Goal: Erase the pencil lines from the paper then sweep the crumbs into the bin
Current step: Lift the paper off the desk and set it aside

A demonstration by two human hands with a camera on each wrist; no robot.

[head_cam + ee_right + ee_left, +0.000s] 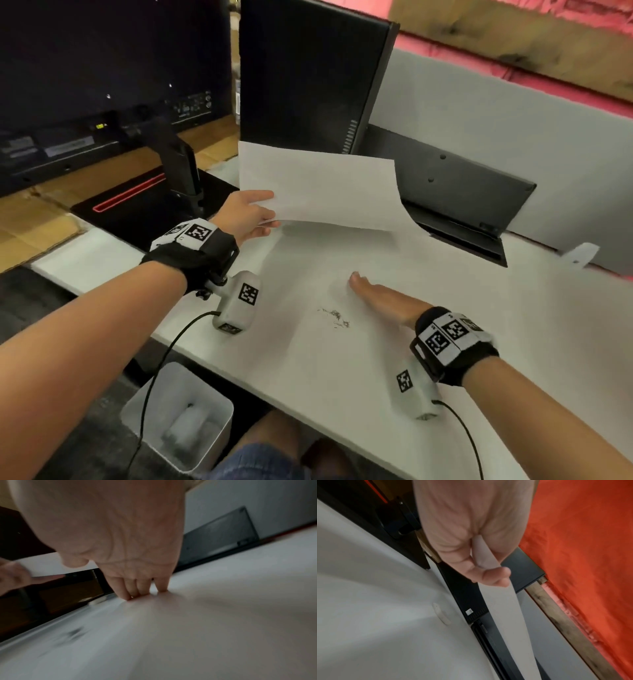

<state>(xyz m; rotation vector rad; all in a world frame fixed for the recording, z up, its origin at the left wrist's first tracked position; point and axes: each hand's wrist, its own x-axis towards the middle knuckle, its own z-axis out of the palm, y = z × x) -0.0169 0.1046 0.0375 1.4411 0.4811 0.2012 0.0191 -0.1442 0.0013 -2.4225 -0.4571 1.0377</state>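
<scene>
Desk (445, 342): crumbs (334, 318) left of flat right hand (380, 296)

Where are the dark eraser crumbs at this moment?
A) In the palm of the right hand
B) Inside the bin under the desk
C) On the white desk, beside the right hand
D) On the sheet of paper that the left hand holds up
C: in the head view the crumbs lie on the white desk just beside the flat right hand, while the left hand holds the paper lifted clear of them.
</scene>
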